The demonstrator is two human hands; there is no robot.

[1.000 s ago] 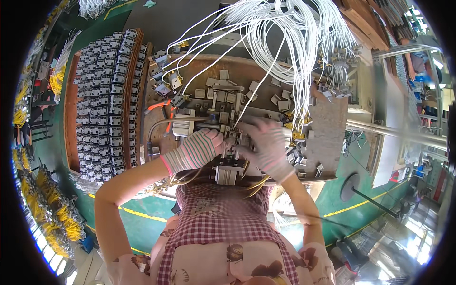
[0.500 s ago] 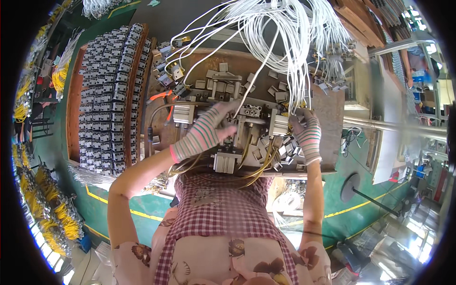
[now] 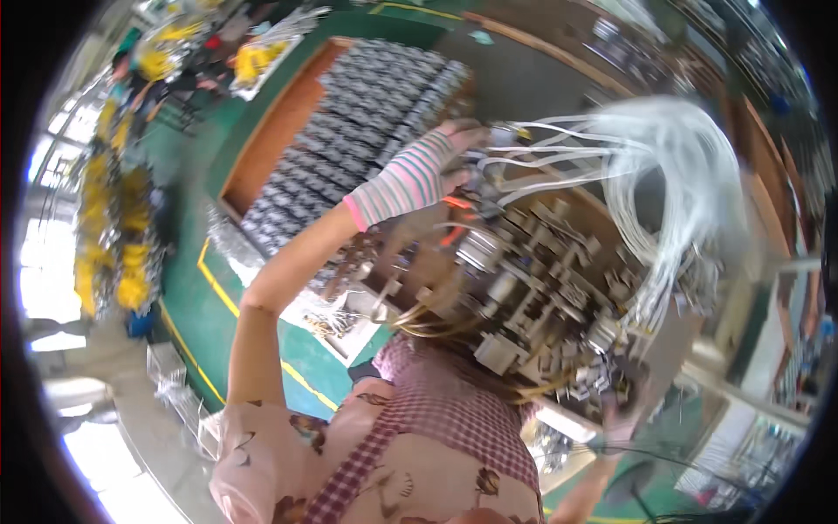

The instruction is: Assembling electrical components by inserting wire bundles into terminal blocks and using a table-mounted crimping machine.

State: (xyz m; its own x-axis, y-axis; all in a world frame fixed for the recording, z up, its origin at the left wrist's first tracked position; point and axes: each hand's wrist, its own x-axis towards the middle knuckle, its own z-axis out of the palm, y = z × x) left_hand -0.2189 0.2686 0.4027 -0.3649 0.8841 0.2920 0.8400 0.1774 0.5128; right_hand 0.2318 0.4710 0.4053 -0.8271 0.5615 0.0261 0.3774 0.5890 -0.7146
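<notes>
My left hand (image 3: 417,175), in a striped glove, reaches to the left end of the white cables. Its fingers curl in among small metal housings (image 3: 497,162) at the cable ends; blur hides exactly what they grip. My right hand (image 3: 621,402), also gloved, is low by the bench's right part, beside loose metal pieces (image 3: 594,375); motion smears its fingers. Between the hands stands a metal clamping fixture (image 3: 541,301) with block-shaped cylinders. White cables (image 3: 628,210) loop in a large bundle across the far right of the bench. Orange-handled pliers (image 3: 456,220) lie just below my left hand.
A wooden tray (image 3: 271,131) at the left holds dense rows of grey-black metal housings (image 3: 349,131). Yellow hoses (image 3: 428,319) run along the bench's near edge. Bundles of yellow cable (image 3: 131,236) hang at the far left, above a green floor (image 3: 188,253) with yellow lines.
My left hand has moved from the fixture up and left to the cable-end housings. The whole view has turned and shifted. My right hand now appears lower, by the loose pieces.
</notes>
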